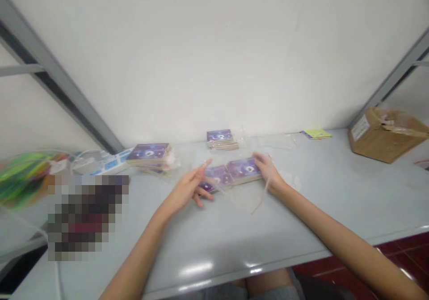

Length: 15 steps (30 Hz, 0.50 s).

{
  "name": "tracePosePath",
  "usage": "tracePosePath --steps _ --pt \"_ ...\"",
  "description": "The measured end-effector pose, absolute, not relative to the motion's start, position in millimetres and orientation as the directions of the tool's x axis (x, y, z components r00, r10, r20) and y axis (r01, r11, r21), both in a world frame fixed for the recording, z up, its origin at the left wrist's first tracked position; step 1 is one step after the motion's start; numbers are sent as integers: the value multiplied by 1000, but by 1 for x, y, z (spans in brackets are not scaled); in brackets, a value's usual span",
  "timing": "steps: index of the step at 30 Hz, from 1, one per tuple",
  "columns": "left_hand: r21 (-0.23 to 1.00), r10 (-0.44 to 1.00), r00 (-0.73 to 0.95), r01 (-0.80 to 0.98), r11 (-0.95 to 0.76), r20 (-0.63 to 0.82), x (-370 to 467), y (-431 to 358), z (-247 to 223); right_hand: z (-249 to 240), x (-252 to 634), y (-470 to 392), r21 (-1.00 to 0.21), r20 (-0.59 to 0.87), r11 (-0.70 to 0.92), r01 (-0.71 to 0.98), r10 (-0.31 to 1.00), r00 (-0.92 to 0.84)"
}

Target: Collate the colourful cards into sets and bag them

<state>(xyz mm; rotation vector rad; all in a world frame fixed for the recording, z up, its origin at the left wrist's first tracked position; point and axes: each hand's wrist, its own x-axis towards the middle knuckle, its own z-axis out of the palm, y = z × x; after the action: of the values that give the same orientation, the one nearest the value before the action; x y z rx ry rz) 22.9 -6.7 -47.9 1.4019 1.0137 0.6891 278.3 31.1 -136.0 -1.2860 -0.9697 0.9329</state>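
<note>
Two stacks of purple-blue printed cards lie end to end on the table in front of me, the left stack (217,175) and the right stack (243,167). Thin clear plastic (250,199) stretches around and below them, its edge curving toward me. My left hand (192,183) is at the left stack's outer end, fingers spread above and below it; whether it pinches the plastic is unclear. At the other end, my right hand (266,171) grips the right stack, with some fingers hidden and plastic against the hand.
More card stacks in plastic stand at the left (149,152) and against the wall (219,137). A flat clear bag (278,141), a yellow-green packet (317,133) and an open cardboard box (382,137) are to the right. A power strip (115,160) and pixelated item (87,219) lie left.
</note>
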Motion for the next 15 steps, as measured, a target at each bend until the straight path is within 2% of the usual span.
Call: tracePosePath --steps 8,12,15 --pt "963 905 404 269 21 -132 20 -3 -50 -126 274 25 -1000 16 12 15 948 318" --pt "975 904 418 222 0 -95 21 -4 -50 -127 274 25 -999 47 40 30 956 290" --pt "989 932 363 136 -64 11 25 -3 -53 -119 276 21 -991 130 119 53 935 331"
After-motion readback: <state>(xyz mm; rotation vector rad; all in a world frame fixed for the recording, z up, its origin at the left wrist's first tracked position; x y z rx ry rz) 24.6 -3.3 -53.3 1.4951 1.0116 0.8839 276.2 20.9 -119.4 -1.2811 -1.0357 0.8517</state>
